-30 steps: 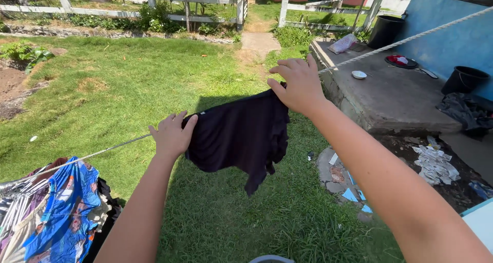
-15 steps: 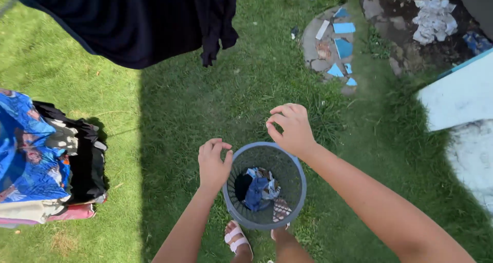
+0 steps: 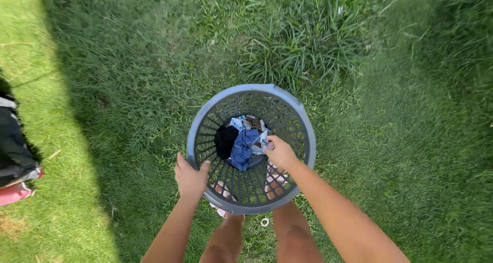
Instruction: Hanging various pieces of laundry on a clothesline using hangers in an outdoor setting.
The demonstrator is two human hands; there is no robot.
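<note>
A round grey plastic laundry basket (image 3: 203, 120) with lattice walls stands on the grass right in front of my legs. At its bottom lie several crumpled clothes: a blue piece (image 3: 243, 147), a black one (image 3: 225, 140) and a patterned one (image 3: 252, 123). My left hand (image 3: 190, 177) grips the basket's near left rim. My right hand (image 3: 280, 152) reaches down inside the basket and closes on the light patterned cloth next to the blue piece.
Grass surrounds the basket, with a taller tuft (image 3: 303, 52) just beyond it. At the left edge hang dark and pink clothes (image 3: 13, 160). My bare legs and sandalled feet (image 3: 226, 211) stand beneath the basket's near side.
My view dropped from the clothesline and black garment to the basket. Both hands came down: the left took the rim, the right went inside onto the clothes.
</note>
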